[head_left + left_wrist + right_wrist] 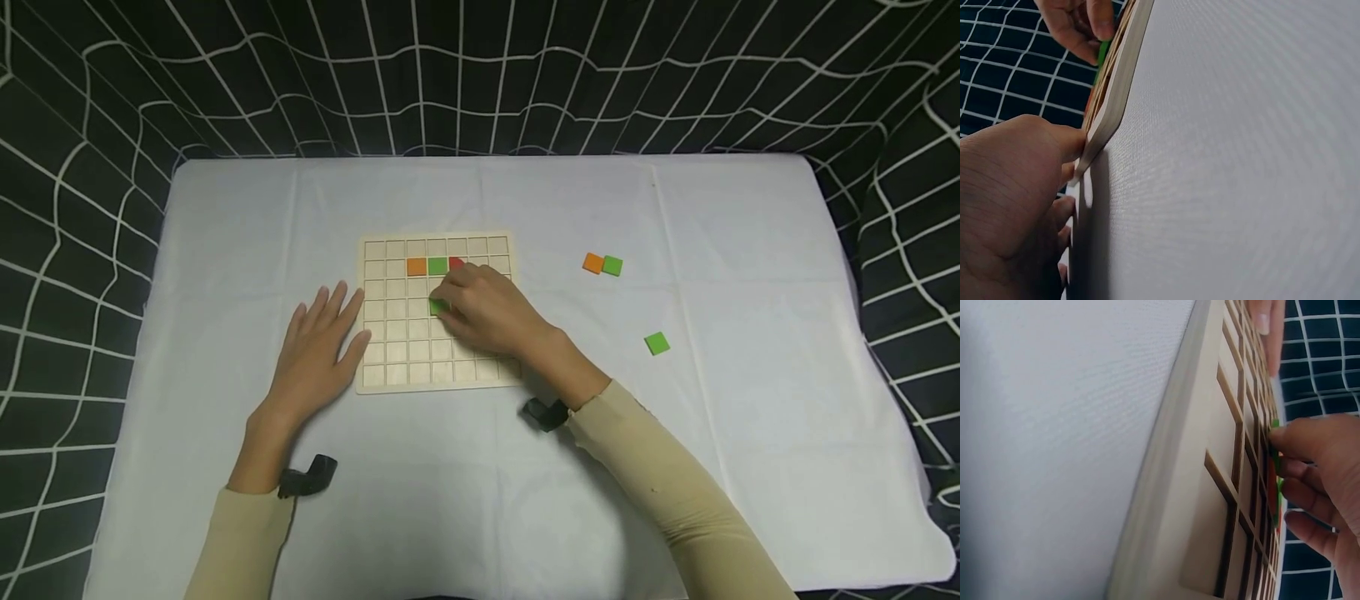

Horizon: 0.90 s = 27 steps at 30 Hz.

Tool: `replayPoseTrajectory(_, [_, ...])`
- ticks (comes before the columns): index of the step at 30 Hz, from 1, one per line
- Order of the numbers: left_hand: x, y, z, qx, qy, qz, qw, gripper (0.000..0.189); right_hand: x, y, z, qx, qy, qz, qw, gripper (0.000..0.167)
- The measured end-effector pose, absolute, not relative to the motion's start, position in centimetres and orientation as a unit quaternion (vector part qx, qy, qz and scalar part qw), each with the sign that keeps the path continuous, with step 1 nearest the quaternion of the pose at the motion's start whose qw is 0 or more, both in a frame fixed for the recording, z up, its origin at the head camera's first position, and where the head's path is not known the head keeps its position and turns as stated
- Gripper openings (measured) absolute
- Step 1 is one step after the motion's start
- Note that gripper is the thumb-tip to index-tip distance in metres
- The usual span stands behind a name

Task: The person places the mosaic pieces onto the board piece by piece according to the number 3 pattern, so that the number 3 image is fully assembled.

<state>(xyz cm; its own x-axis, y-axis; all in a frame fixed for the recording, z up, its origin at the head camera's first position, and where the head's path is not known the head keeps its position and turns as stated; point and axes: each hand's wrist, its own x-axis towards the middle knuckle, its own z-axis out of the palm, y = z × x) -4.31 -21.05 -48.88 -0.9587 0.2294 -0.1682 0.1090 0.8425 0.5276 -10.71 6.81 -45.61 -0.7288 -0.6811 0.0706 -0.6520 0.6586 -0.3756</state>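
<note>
A pale wooden grid board (pixel 386 352) lies on the white cloth between the two hands. My right hand (pixel 495 310) is over its middle and pinches a small green square tile (pixel 436 307) between thumb and fingers, close over the grid. Behind those fingers, the second row from the top holds an orange tile (pixel 416 267), a green tile and a red tile (pixel 455 263), the red one partly covered by the hand. My left hand (pixel 313 360) lies flat with fingers spread, its thumb and fingertips right at the board's left edge.
Right of the board, a loose orange tile (pixel 593 263) and a green tile (pixel 612 266) lie side by side. Another green tile (pixel 657 343) lies nearer and further right. Dark walls with white netting (pixel 480 83) border the table's back and sides.
</note>
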Motion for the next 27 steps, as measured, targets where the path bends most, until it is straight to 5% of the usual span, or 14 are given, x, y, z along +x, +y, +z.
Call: replayPoseTrajectory(27, [-4.21, -21.1, -48.85, 0.088, 0.952, 0.269, 0.113, 0.063, -10.49, 6.96, -45.71, -0.347, 0.913, -0.206, 0.056, 0.021])
